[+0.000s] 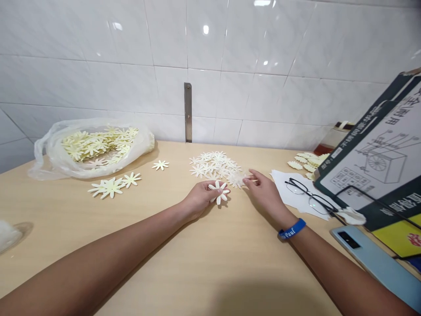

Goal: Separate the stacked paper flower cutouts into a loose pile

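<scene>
Two bare hands work at a pale wooden bench (230, 245). Well to the left of both, an open plastic bag (48, 151) holds cream flower pieces, with a loose cluster (110, 187) on the near side and a single yellowish flower (160, 165) between bag and hands. The left hand (196, 198) pinches a white flower (219, 193), thumb across its face. Just beyond the hands lies a heap of white flowers (213, 163). At its right edge is the right hand (262, 191), fingers bent and thumb near a translucent piece; whether they grip it cannot be told. The petals look thin, so a light hold near the center and picking one layer at a time would likely serve best. Right of that hand rest eyeglasses (307, 192) on white paper (279, 181).
</scene>
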Demonstrator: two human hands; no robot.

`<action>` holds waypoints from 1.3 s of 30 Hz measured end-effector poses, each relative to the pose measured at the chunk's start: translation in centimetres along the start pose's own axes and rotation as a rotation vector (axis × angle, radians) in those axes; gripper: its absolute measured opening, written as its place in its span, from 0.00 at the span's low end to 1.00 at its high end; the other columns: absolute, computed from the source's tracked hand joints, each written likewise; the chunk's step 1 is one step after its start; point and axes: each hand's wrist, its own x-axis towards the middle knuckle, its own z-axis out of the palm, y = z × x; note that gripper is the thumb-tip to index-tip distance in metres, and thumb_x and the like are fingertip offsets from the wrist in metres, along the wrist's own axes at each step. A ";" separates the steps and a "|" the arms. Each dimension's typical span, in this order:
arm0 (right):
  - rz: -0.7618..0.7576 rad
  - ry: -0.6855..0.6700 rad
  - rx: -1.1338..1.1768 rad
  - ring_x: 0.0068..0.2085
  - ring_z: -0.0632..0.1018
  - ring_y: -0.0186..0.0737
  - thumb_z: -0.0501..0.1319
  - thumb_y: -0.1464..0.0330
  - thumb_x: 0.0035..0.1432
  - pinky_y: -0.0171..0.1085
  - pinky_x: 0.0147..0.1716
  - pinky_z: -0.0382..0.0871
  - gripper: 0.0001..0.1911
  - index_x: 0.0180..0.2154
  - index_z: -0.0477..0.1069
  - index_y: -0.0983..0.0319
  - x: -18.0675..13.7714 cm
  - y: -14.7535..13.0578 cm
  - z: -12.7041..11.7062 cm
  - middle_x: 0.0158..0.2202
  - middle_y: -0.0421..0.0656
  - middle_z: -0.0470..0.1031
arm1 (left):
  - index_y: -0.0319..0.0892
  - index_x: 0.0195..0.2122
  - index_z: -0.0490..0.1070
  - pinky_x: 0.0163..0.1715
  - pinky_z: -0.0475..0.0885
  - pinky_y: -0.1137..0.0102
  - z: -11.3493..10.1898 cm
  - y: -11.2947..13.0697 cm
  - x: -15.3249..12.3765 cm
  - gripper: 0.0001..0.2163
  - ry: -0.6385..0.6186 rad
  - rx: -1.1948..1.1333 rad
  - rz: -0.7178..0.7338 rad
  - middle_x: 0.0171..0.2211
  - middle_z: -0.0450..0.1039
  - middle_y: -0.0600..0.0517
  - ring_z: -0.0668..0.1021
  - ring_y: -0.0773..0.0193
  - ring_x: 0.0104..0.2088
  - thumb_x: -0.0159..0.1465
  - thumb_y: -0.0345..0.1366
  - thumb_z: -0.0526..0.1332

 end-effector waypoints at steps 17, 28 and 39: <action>0.043 -0.438 0.413 0.21 0.70 0.33 0.64 0.58 0.53 0.34 0.23 0.66 0.16 0.22 0.69 0.62 -2.5 -1.5 1.1 0.18 0.39 0.69 | 0.38 0.27 0.71 0.28 0.66 0.71 -0.1 -0.1 -0.1 0.13 -0.176 0.170 0.103 0.24 0.70 0.52 0.72 0.68 0.25 0.54 0.42 0.69; 0.148 -0.533 0.560 0.34 0.78 0.39 0.62 0.61 0.55 0.41 0.41 0.74 0.13 0.42 0.70 0.60 -3.0 -1.4 1.4 0.29 0.39 0.74 | 0.38 0.32 0.75 0.26 0.66 0.72 -0.1 -0.3 0.0 0.12 0.022 0.178 0.113 0.24 0.72 0.52 0.71 0.70 0.23 0.51 0.39 0.71; 0.046 -0.385 0.363 0.30 0.75 0.37 0.58 0.64 0.56 0.39 0.35 0.73 0.21 0.51 0.67 0.60 -2.7 -1.1 0.9 0.24 0.37 0.70 | 0.38 0.27 0.70 0.21 0.59 0.75 0.6 0.3 -0.6 0.13 0.067 0.342 0.112 0.19 0.67 0.55 0.67 0.72 0.19 0.53 0.43 0.68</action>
